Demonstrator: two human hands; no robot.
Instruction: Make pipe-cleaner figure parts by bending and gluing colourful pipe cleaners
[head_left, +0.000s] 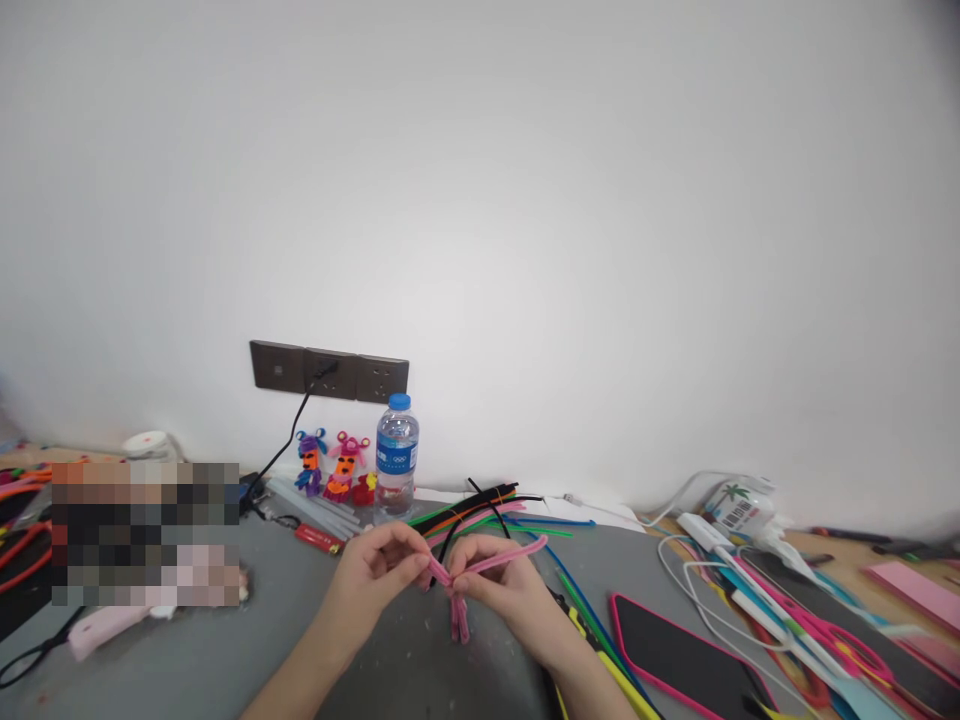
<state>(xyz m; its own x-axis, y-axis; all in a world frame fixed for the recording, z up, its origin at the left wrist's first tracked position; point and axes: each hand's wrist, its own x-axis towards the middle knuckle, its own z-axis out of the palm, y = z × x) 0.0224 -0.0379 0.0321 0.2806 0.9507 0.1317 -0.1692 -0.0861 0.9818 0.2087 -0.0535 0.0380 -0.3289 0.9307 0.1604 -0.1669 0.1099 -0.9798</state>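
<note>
Near the middle of the mat, my left hand [382,568] pinches one part of a pink pipe cleaner [517,553] between thumb and forefinger. My right hand [499,585] grips the same pipe cleaner close by, and one end sticks out to the right past its fingers. From between the hands a short folded pink bunch [459,618] hangs down. Behind them lies a bundle of black, orange, pink and green pipe cleaners [480,508]. Part of the pink piece is hidden by my fingers.
A water bottle [397,455] stands behind my left hand, beside small pipe-cleaner figures [345,470]. To the right lie a phone [686,655], pink scissors [847,640] and white cables. Glue sticks [322,512] and a red lighter [319,538] are at left. A wall socket [330,372] holds a black plug.
</note>
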